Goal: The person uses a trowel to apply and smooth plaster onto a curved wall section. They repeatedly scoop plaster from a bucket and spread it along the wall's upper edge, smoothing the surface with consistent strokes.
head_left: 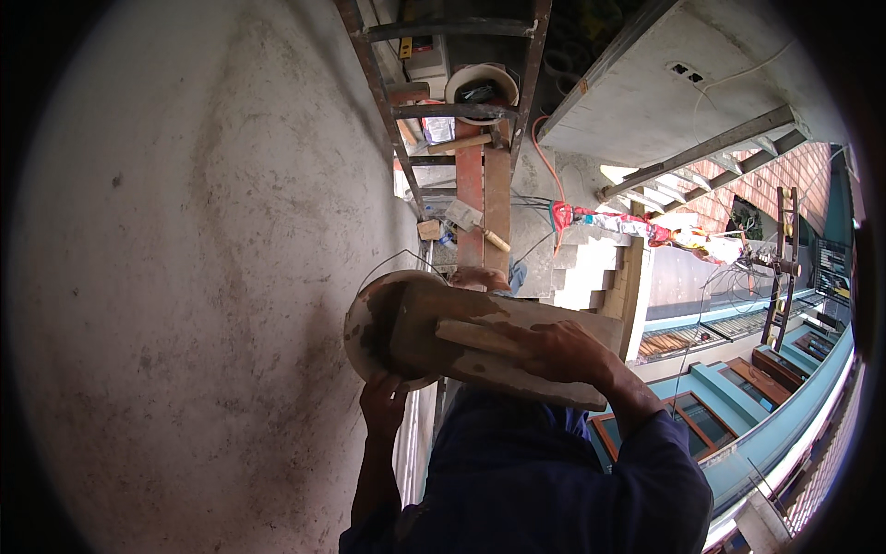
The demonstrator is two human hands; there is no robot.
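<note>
My right hand (565, 351) is wrapped around the wooden handle of a large plastering float (508, 310). The float's long rectangular board is wet and smeared, and its handle faces up. Its left end lies over the mouth of a round bucket (358, 323), hiding part of the inside. My left hand (384, 403) grips the near rim of that bucket with bent fingers. A thin wire handle stands up at the bucket's far side. Close by on the left rises a stained, plastered wall (212, 277).
Ahead stands a ladder (454, 110), with a second bucket (503, 74) beyond its rungs. A red plank (469, 175) and a brown plank (496, 198) bear a hammer (461, 143) and a wooden-handled trowel (464, 215). At right, an orange cable (544, 157) hangs beside a drop.
</note>
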